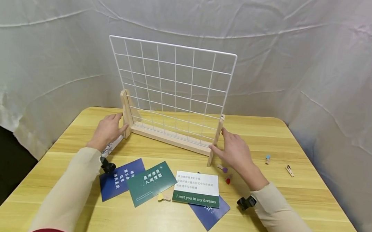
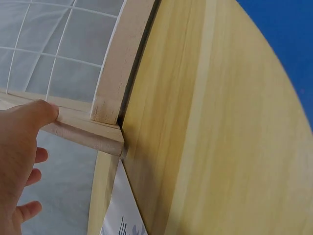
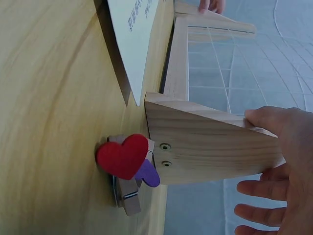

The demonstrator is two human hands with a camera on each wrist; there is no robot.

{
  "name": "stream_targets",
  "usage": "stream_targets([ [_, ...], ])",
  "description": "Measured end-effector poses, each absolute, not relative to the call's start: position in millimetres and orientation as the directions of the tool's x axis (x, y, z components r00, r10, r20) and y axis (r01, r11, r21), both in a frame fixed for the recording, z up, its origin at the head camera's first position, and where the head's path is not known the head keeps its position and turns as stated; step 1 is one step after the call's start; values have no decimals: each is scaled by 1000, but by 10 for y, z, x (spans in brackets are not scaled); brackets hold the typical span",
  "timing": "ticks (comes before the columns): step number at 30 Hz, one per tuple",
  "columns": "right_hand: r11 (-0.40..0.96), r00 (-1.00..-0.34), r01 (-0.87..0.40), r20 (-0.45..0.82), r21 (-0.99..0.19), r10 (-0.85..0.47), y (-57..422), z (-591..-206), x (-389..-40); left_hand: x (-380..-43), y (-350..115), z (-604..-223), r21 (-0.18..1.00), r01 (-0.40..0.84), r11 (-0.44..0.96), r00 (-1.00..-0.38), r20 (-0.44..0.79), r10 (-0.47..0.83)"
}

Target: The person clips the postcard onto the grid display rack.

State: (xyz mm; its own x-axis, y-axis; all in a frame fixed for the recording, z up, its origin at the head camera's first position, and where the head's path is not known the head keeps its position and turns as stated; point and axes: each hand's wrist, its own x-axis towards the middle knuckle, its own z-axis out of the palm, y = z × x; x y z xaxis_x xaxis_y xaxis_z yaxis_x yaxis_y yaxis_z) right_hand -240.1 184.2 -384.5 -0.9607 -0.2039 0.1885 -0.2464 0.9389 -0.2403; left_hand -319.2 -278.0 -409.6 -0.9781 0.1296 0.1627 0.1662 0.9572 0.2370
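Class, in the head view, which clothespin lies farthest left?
The yellow-topped clothespin, just beside the green card. The red one, purple one, blue one and dark one all lie nearer the right hand.

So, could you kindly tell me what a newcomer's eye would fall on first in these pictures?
Probably the white rectangular wire grid, set in a pale wooden stand between the person's left grip and right grip. Next, perhaps, the green rectangular card with white lettering, in front of the stand. In the right wrist view, the wooden clip with a red heart stands out near the stand's right end.
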Motion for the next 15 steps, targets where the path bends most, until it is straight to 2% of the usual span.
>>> stream_targets([
  [8, 947, -957, -222, 239, -231, -166, 1912, -3864, -2417, -3149, -2667, -4119, 260, 226, 939, -950, 272, 153],
  [15, 947, -933, -238, 322, -217, -161, 2008, -3861, -2436, -3096, -2582, -4100, 289, 255, 923, -941, 292, 169],
])
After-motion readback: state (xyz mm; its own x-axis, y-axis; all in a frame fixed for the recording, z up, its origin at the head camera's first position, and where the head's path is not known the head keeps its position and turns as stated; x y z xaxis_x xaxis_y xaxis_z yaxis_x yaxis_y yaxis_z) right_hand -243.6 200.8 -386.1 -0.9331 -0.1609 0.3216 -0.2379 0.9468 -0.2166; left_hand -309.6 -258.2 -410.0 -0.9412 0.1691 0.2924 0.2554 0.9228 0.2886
